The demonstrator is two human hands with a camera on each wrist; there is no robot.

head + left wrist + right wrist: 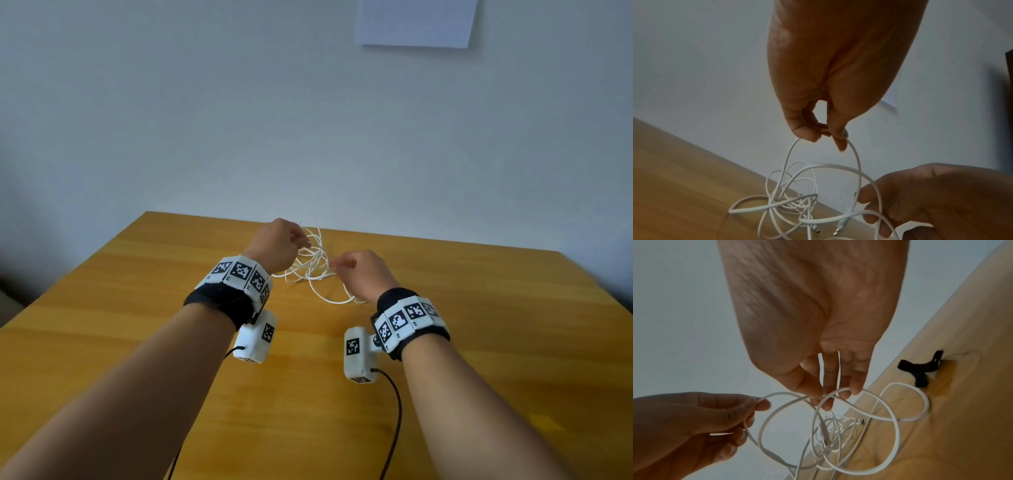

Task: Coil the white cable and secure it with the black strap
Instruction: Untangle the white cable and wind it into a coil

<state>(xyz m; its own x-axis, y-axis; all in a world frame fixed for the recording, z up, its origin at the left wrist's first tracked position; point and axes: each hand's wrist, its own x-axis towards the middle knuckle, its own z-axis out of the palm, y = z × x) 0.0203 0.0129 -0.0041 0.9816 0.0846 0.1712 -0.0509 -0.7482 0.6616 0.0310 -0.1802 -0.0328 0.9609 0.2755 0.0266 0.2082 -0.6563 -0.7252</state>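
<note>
The white cable (320, 255) is a loose tangle, partly lifted off the wooden table (137, 308). My left hand (301, 241) is raised above it and pinches the top of one loop between thumb and fingertips (826, 136). Just to the right and lower, my right hand (337, 265) pinches other strands of the cable (898, 434) in its fingertips (826, 395). Connector ends hang in the tangle below. The black strap (917, 368) lies bent on the table beyond the cable, seen only in the right wrist view.
The table's far edge meets a pale wall just behind the cable. A white sheet of paper (414, 20) hangs on that wall. Black leads (397, 411) trail from the wrist cameras over the near table.
</note>
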